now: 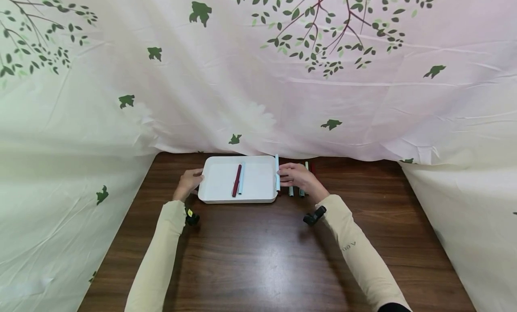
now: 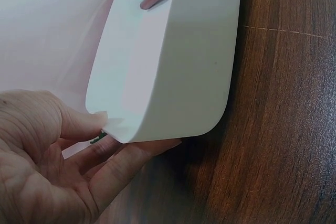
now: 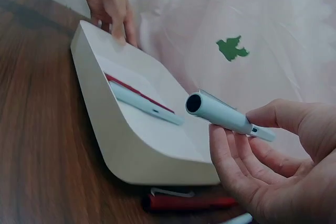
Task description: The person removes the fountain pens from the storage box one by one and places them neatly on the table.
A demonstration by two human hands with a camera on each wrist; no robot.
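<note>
My left hand (image 1: 189,182) grips the left end of a white tray (image 1: 260,179), its thumb on the rim and other fingers against the outside in the left wrist view. Between the thumb and fingers of my right hand (image 1: 302,176) is a light blue pen (image 3: 223,114), pinched in the air at the tray's right edge, its round dark-centred end facing the right wrist camera. Inside the tray, a dark red pen (image 1: 236,181) and another light blue pen (image 1: 241,179) lie side by side.
Several more pens lie on the brown wooden table (image 1: 258,258) right of the tray, partly hidden by my right hand; a red pen (image 3: 191,202) is among them. A pale curtain (image 1: 258,92) with leaves and green birds hangs behind the table and along both sides.
</note>
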